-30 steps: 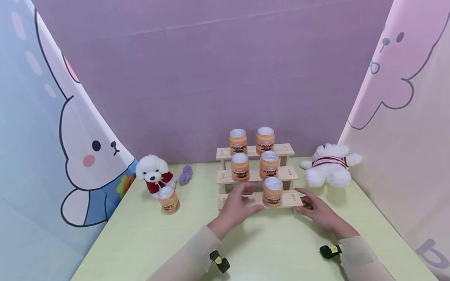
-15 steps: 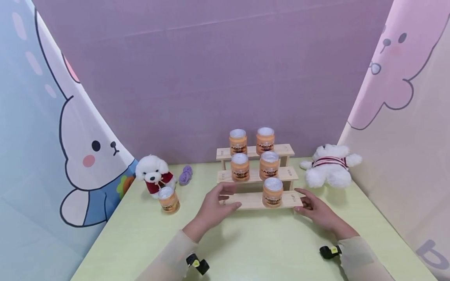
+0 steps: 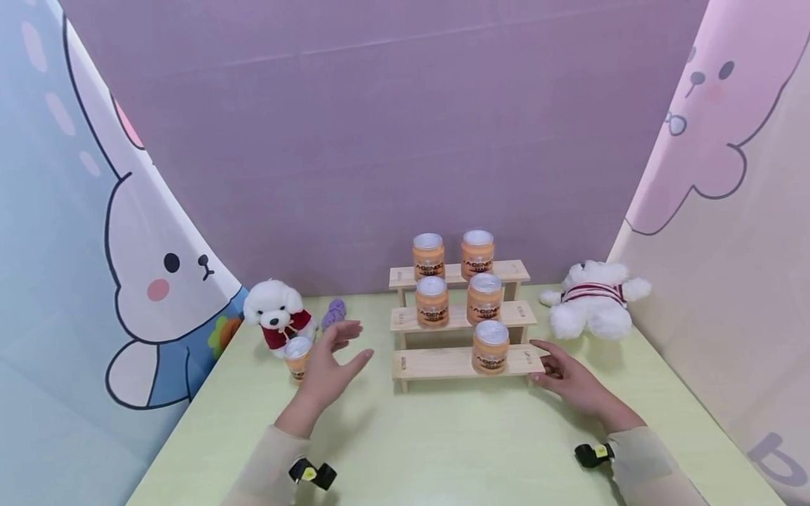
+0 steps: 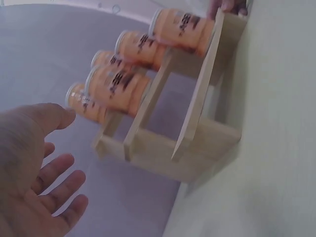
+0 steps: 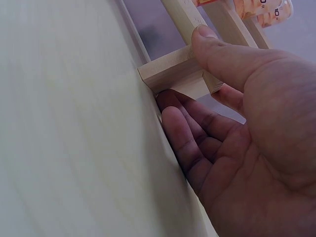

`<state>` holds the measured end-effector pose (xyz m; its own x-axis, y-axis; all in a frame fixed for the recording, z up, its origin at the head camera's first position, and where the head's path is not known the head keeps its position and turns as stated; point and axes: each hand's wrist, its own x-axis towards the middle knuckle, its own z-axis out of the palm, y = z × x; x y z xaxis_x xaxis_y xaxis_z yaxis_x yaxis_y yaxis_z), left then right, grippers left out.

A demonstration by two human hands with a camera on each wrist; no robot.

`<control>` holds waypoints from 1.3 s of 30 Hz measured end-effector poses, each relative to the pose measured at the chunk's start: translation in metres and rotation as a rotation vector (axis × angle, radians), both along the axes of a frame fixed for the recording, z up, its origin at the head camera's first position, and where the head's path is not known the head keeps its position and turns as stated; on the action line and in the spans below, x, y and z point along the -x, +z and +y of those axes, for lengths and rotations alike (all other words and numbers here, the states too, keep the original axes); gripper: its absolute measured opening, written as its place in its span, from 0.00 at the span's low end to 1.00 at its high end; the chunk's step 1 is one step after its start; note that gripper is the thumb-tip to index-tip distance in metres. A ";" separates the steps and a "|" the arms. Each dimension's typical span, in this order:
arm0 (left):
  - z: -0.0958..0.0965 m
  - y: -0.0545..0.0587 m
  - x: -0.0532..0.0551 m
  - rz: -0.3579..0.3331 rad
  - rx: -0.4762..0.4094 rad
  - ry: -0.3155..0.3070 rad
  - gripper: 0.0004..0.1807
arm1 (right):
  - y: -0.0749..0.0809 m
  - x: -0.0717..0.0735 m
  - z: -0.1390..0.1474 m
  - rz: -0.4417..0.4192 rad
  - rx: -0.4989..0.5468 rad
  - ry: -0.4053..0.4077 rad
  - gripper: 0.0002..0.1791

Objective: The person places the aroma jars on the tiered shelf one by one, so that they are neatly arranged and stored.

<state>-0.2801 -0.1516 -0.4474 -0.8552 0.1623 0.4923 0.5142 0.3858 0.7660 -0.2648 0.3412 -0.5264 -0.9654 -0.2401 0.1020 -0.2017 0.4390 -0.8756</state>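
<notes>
A three-step wooden display rack [image 3: 436, 363] stands on the table, carrying orange jars with clear lids: two on the top step, two on the middle and one jar [image 3: 490, 351] on the bottom. My right hand [image 3: 572, 379] grips the right end of the bottom step, its thumb [image 5: 217, 52] on the board's edge and fingers curled below. Off to the rack's left, my left hand [image 3: 325, 372] holds nothing, fingers spread. It partly covers another orange jar [image 3: 297, 355] on the table. In the left wrist view, the left palm [image 4: 19, 182] faces the rack.
Behind the lone jar sits a white plush dog [image 3: 275, 313] in a red jacket, with a purple yarn bundle [image 3: 335, 311] beside it. A white plush toy [image 3: 591, 299] in a striped top lies right of the rack. Purple cloth [image 3: 405, 140] rises at the back.
My left hand has moved left from the front of the bottom step to near the lone jar, uncovering the step's left end. My right hand stays at the rack's right end.
</notes>
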 end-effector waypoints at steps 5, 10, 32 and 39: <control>-0.026 -0.004 0.002 0.026 0.000 0.110 0.29 | 0.000 0.000 0.000 0.006 -0.007 0.000 0.42; -0.046 -0.010 0.004 0.036 -0.034 0.222 0.28 | -0.001 0.001 0.001 0.011 -0.008 0.002 0.42; -0.089 -0.036 0.014 -0.086 -0.051 0.421 0.34 | -0.004 0.002 0.003 0.002 -0.003 0.009 0.42; -0.097 -0.043 0.019 -0.174 -0.049 0.407 0.38 | -0.004 0.003 0.003 0.019 -0.023 0.004 0.42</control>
